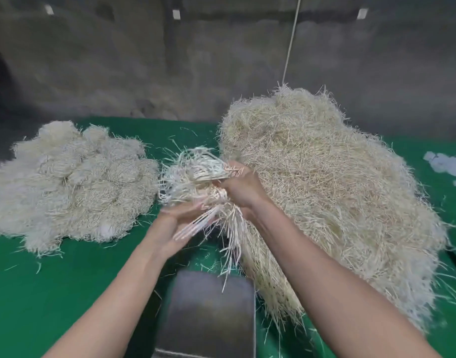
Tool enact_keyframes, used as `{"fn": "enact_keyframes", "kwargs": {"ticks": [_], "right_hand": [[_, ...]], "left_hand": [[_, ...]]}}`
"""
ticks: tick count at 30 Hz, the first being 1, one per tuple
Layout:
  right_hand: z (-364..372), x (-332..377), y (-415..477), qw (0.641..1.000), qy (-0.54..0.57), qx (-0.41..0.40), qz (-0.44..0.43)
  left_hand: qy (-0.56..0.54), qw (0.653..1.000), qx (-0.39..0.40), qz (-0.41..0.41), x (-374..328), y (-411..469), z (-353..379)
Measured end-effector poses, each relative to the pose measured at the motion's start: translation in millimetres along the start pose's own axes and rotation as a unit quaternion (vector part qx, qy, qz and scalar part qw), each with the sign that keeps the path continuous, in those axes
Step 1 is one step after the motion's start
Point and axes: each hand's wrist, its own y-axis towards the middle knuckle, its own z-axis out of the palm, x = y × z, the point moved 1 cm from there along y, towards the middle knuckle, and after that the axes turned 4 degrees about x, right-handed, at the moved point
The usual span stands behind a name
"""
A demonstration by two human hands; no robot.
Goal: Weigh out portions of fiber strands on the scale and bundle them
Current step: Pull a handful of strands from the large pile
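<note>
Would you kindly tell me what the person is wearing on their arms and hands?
Nothing that shows: the left forearm and right forearm are bare to the frame edge, without sleeves, and the left hand and right hand have no gloves. No watch or bracelet appears at either wrist. Fingers are blurred, so rings cannot be told.

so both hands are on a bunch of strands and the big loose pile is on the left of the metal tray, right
Wrong side: the head view shows the big loose pile on the right of the metal tray; a smaller, paler heap lies on the left. The left hand and right hand are indeed on the bunch of strands.
</note>
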Motion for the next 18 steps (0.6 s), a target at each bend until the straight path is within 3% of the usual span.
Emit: {"fn": "enact_keyframes", "kwargs": {"ticks": [1,3,5,8,11,15,18], "right_hand": [[1.0,2.8,-1.7,1.000,0.001,-0.019,-0.008],[5.9,3.8,-7.4,0.999,-0.022,-0.026,-0.025],[18.8,-7.2,-16.1,0.997,-0.064,0.000,-0.046],[35.8,-36.1,-37.9,0.990,-0.122,0.028,-0.058],[26.8,-69.8,-57.8,0.980,-0.181,0.074,-0.048],[7.2,-120.1,-77.3,0.898,-0.431,0.089,-0.009],[4.9,-147.7,-86.7,0.869,-0.492,0.050,-0.021]], "left_hand": [[0.012,0.999,0.028,0.036,-5.2,-4.3,-12.6],[-0.012,0.999,0.044,0.025,-20.3,-13.3,-29.7],[0.112,0.991,0.053,0.053,-29.4,-18.7,-22.9],[0.287,0.951,-0.058,0.100,-16.3,-18.0,-17.6],[0.302,0.940,-0.126,0.093,12.0,-19.1,-43.6],[0.292,0.951,-0.100,0.022,59.1,-29.6,-78.4],[0.362,0.926,-0.106,0.022,80.5,-33.6,-91.0]]}}
